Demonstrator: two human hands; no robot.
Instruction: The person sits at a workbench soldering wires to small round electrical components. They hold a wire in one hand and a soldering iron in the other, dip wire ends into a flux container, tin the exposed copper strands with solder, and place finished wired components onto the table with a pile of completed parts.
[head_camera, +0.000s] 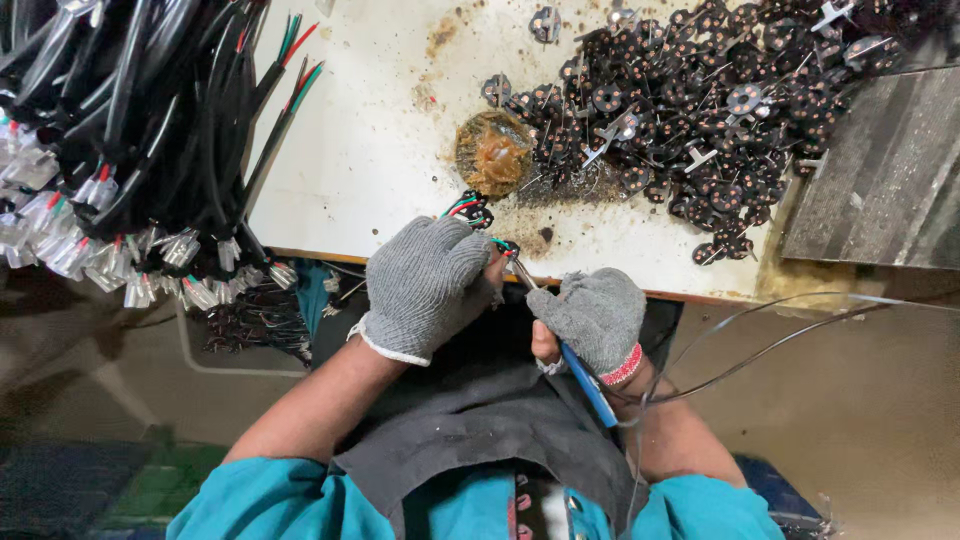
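our stained white desk (380, 130) fills the upper middle of the view, its near edge running just above our hands. across its right half lies a wide heap of small black round parts with copper dots and thin metal pins (700, 110). a grey ribbed metal slab (885, 180) sits at the desk's far right. on the left hangs a thick bundle of black cables with red and green cores and clear plastic end connectors (120, 150), draping over the desk's left edge. near the desk's middle, just left of the heap, sits a round brownish pad crusted with amber residue (493, 152).

below the desk edge, our left hand (425, 285) in a grey knit glove has its fingers closed around a small black part with red and green wires (472, 210), held at the desk's near edge just below the brownish pad. our right hand (597, 318), in a grey fingerless glove with a red cuff, has its fingers wrapped tight on a blue-handled soldering iron (585, 380), whose tip meets the part beside the left hand. thin dark wires (760, 340) trail off to the right.
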